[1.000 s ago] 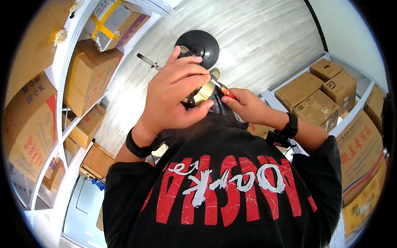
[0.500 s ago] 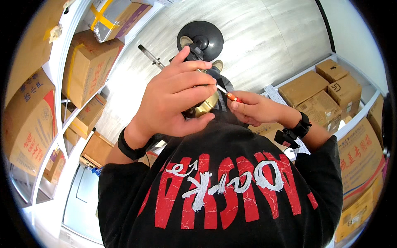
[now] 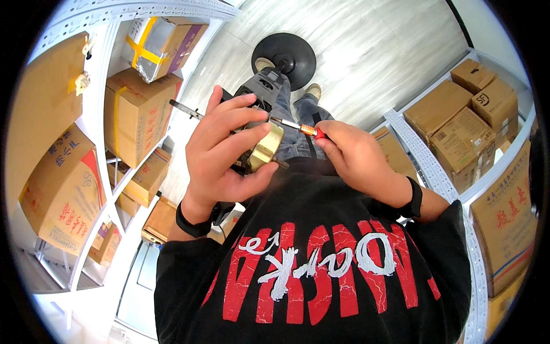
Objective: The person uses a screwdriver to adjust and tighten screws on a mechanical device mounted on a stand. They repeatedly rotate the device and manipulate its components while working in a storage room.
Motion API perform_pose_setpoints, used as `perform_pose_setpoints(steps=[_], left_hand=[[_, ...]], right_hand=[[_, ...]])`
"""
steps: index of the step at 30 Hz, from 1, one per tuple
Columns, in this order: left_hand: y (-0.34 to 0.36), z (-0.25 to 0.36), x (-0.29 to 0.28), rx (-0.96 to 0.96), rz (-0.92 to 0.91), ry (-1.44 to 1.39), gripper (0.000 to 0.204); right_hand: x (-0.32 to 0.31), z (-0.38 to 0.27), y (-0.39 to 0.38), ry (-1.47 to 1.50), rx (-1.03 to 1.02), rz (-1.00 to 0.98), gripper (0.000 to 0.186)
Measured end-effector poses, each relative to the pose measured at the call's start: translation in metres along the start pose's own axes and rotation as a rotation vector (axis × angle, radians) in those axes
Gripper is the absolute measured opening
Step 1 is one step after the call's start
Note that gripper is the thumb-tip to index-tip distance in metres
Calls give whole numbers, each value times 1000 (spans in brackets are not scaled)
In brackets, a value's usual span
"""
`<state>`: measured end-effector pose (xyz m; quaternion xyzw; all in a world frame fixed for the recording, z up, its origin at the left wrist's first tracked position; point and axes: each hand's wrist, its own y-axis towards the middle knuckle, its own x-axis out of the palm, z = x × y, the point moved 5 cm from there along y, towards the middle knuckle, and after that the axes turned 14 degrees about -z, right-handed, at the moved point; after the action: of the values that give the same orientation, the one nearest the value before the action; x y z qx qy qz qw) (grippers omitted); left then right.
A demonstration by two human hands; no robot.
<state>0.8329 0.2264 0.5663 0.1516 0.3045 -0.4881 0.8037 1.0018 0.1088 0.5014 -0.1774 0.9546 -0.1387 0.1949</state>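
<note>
My left hand [image 3: 226, 149] wraps round a device with a rounded gold-coloured metal housing [image 3: 266, 148], its fingers bent over the top and the thumb along the lower side. A short threaded rod [image 3: 281, 163] sticks out of the housing by the thumb. Past the fingers, a thin metal rod [image 3: 186, 109] points to the upper left. My right hand [image 3: 350, 150] is closed on the red and orange handle of a screwdriver [image 3: 298, 127]. The metal shaft reaches left to the device beside my left fingertips. Whether its tip touches a screw cannot be made out.
A black piece of equipment [image 3: 263, 86] stands just beyond my left hand, near a round black base [image 3: 292, 51] on the floor. White shelves with cardboard boxes [image 3: 140, 114] line the left. More boxes [image 3: 464, 137] fill a rack on the right.
Both hands and the device have shifted slightly left in view. The right hand has turned, and more of the screwdriver and the gold housing shows, including the threaded rod.
</note>
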Motion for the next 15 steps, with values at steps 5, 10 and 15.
perform_pose_setpoints(steps=[5,10,15], left_hand=[[-2,-4,1,-5,-1,12,43],[-4,-6,2,1,-1,9,43],[-4,-8,0,-11,24,1,42]], right_hand=[[9,-2,-2,109,65,-36,18],[27,15,2,1088,285,-522,25],[23,13,8,1159,346,-399,20]])
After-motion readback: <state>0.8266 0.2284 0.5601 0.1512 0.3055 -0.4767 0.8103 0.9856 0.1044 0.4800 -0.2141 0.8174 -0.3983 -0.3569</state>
